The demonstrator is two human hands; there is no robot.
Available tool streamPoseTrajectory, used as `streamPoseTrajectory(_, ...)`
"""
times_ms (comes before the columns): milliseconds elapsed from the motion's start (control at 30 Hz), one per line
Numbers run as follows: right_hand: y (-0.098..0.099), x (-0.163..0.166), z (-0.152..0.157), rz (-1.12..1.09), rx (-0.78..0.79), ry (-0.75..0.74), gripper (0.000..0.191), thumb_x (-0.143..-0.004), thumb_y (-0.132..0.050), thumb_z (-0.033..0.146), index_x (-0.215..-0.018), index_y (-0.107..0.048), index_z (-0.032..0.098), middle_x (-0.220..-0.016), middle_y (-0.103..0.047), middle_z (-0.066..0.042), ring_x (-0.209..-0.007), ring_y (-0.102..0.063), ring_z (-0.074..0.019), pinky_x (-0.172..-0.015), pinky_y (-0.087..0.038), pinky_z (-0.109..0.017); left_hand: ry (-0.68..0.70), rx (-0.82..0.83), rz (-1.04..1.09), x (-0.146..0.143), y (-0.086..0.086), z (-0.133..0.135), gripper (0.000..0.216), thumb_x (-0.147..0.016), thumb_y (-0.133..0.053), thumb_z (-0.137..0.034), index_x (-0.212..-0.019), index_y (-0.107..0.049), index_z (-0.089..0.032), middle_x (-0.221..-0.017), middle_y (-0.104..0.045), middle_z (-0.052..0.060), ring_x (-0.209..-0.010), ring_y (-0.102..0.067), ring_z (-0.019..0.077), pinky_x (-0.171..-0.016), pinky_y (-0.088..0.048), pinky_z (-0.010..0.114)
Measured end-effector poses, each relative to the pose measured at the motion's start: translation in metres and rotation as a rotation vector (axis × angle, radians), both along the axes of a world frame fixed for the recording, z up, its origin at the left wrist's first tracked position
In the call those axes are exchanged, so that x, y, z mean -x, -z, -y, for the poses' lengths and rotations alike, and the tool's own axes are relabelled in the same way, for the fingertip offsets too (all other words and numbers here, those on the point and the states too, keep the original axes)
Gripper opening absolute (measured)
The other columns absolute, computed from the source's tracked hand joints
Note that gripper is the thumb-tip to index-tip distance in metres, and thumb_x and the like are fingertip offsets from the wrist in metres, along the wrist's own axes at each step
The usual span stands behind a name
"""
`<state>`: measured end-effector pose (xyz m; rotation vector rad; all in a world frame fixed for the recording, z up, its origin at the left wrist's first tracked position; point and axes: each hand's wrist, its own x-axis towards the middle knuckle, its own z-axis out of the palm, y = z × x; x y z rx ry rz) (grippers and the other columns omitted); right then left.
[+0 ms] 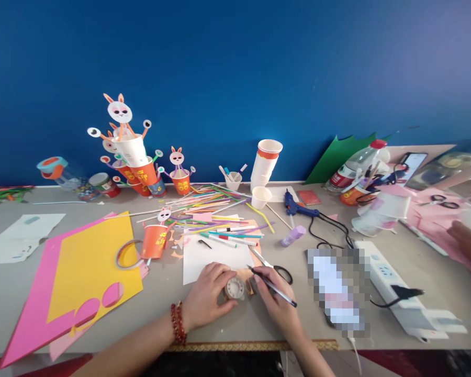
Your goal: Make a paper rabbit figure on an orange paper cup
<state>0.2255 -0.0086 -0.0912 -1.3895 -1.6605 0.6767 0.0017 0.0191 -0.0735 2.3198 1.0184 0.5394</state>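
Observation:
My left hand, with a red bead bracelet at the wrist, curls its fingers and thumb around a small roll of clear tape with a pale core. The roll rests flat near the table's front edge. In my right hand is a black pen, its tip pointing left toward the roll. Peach paper lies beneath and behind the roll. A pair of scissors with black handles lies just behind my right hand. White paper spreads behind my left hand, with several markers across its far side.
Left are yellow card, a tape ring and an orange cup. Bunny-topped cups stand by the wall. A blue glue gun, purple glue stick, phone and power strip lie right. Another person's hand reaches in.

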Motion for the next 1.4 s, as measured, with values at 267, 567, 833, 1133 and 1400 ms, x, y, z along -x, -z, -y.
streamPoseTrajectory(267, 0.008, -0.001, 0.003, -0.03, -0.023, 0.053, 0.022, -0.096, -0.049, 0.026, -0.117, -0.057, 0.023, -0.101, -0.07, -0.007, -0.092, -0.068, -0.0216, -0.08, -0.054, -0.032, -0.024, 0.033, 0.074, 0.001, -0.001, -0.001, 0.052, -0.083, -0.067, -0.036, -0.13, -0.048, -0.024, -0.119, -0.056, 0.009, -0.111, -0.051, 0.0257, -0.097, -0.045, 0.043)
streamPoseTrajectory(567, -0.001, 0.003, 0.002, 0.091, -0.146, 0.034, 0.033, -0.097, -0.044, 0.018, -0.128, -0.053, 0.025, -0.107, -0.069, -0.009, -0.098, -0.065, -0.0241, -0.084, -0.052, -0.038, -0.229, -0.062, 0.045, 0.023, -0.021, -0.054, 0.046, -0.087, -0.063, -0.039, -0.129, -0.052, -0.024, -0.124, -0.056, 0.01, -0.118, -0.051, 0.027, -0.101, -0.044, 0.046)
streamPoseTrajectory(833, -0.007, 0.006, 0.0, 0.181, -0.2, 0.11, 0.036, -0.097, -0.043, 0.016, -0.132, -0.047, 0.023, -0.108, -0.068, -0.011, -0.099, -0.062, -0.0257, -0.083, -0.051, -0.043, -0.036, -0.035, 0.052, 0.001, -0.013, -0.046, 0.051, -0.085, -0.064, -0.045, -0.13, -0.052, -0.024, -0.123, -0.057, 0.011, -0.115, -0.052, 0.0271, -0.099, -0.045, 0.045)
streamPoseTrajectory(1133, -0.003, 0.005, 0.0, 0.232, -0.19, 0.168, 0.033, -0.098, -0.042, 0.02, -0.13, -0.048, 0.02, -0.107, -0.069, -0.011, -0.099, -0.062, -0.026, -0.083, -0.051, -0.044, 0.039, -0.064, 0.077, -0.04, 0.003, -0.059, 0.051, -0.085, -0.063, -0.047, -0.128, -0.053, -0.02, -0.122, -0.058, 0.01, -0.113, -0.052, 0.0268, -0.099, -0.044, 0.045)
streamPoseTrajectory(1400, 0.002, 0.004, -0.002, 0.265, -0.235, 0.194, 0.034, -0.096, -0.045, 0.02, -0.13, -0.048, 0.02, -0.107, -0.068, -0.013, -0.094, -0.063, -0.0268, -0.08, -0.053, -0.045, 0.01, -0.1, 0.039, -0.044, 0.004, -0.053, 0.045, -0.085, -0.063, -0.045, -0.123, -0.054, -0.021, -0.117, -0.06, 0.01, -0.109, -0.054, 0.0272, -0.094, -0.046, 0.044)
